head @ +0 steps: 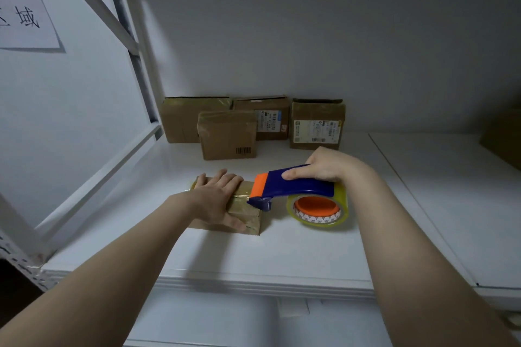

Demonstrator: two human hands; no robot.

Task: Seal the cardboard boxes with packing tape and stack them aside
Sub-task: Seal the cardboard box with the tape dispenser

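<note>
Pressing flat on the small box (248, 221), the left hand (218, 197) lies open-fingered; the right hand (328, 165) grips the tape dispenser (298, 187) (nose touching the box top).

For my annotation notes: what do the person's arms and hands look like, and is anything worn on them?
Both arms are bare: no sleeve shows on the left forearm or the right forearm. The left hand and the right hand wear no gloves. No watch, bracelet or ring is visible, though the dim light could hide a thin ring.
</note>
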